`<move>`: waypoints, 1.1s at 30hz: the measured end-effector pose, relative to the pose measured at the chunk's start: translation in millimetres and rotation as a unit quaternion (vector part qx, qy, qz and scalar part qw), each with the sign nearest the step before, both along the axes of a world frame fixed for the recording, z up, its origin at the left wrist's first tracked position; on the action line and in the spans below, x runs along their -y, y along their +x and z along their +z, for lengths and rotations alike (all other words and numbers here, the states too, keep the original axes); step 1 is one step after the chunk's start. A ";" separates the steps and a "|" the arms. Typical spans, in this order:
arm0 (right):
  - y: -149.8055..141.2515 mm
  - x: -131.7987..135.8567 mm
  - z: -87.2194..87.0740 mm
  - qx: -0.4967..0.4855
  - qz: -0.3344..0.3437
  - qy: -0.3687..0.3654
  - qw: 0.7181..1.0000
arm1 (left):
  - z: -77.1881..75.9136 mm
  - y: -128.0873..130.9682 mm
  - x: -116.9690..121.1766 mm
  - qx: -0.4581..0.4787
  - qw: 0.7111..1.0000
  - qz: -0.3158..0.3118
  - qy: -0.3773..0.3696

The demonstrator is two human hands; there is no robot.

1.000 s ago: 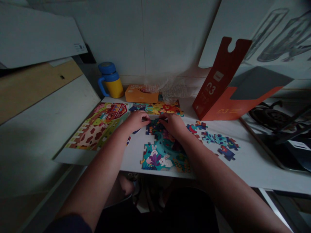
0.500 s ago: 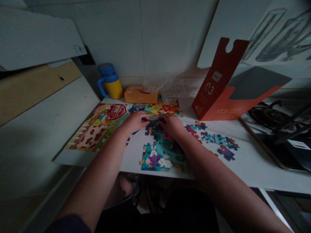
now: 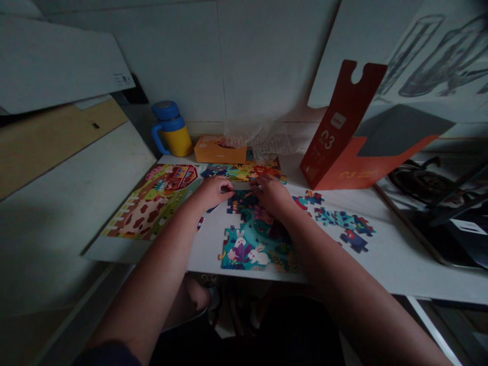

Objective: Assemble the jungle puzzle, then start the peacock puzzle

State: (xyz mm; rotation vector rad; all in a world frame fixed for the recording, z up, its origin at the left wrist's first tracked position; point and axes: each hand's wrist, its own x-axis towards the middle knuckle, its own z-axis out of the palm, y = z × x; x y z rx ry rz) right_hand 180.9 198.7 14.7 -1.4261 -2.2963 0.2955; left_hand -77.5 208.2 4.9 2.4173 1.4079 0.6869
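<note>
A partly assembled jigsaw puzzle (image 3: 249, 239) lies on the white tabletop, teal and dark blue, with two white rabbits near its front edge. My left hand (image 3: 214, 192) is at its far left corner, thumb and fingers curled together; whatever they pinch is too small to make out. Across the far edge, my right hand (image 3: 272, 195) bends its fingers down in a pinch, with a small pale patch showing between them. Its forearm hides the puzzle's right side. Loose puzzle pieces (image 3: 335, 217) lie to the right, and a few more are partly hidden beside my left wrist.
A farm puzzle (image 3: 143, 213) lies at left, an animal puzzle (image 3: 236, 172) behind my hands. Farther back are a blue-yellow mug (image 3: 177, 134), an orange box (image 3: 220, 152) and bubble wrap (image 3: 269, 140). An open orange-red box (image 3: 343, 168) stands right, beside a black metal object (image 3: 438, 213).
My right hand's fingers have shifted slightly at the puzzle's far edge, and a pale patch now shows between them. My left hand stays nearly still. The view has drifted a little.
</note>
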 end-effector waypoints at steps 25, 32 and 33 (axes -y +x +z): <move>25.6 -3.3 0.1 0.070 0.005 -0.030 0.997 | -8.1 45.4 9.0 -0.013 0.991 -0.108 0.080; 23.9 -3.6 3.0 0.055 0.002 -0.058 0.997 | -7.4 51.2 10.8 -0.024 0.992 -0.095 0.080; 23.8 -4.0 3.1 0.055 0.004 -0.059 0.997 | -7.4 51.6 11.0 -0.024 0.992 -0.097 0.081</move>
